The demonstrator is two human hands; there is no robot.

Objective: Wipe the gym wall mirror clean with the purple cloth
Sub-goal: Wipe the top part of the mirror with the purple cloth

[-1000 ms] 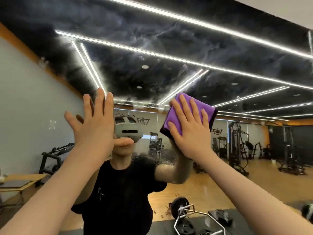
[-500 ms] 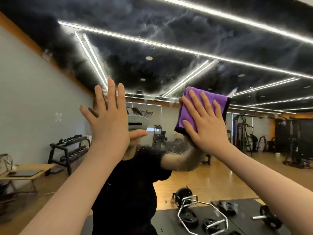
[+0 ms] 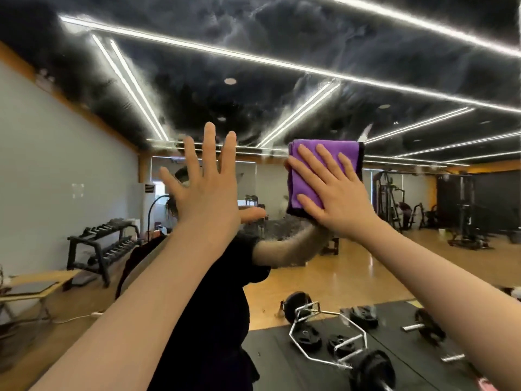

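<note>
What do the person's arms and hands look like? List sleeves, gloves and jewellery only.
Both forearms are bare from the frame edge to the wrist; no sleeve shows on them. The left hand and right hand wear no gloves. No ring, watch or bracelet is visible on the sides facing the camera. The mirror reflection shows a short black sleeve at one upper arm.

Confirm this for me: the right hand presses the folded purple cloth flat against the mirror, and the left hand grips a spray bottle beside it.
Not quite. The head view shows the left hand holds nothing: its fingers are spread straight, palm towards the gym wall mirror. No spray bottle is in sight. The rest stands: the right hand presses the folded purple cloth flat against the glass.
</note>
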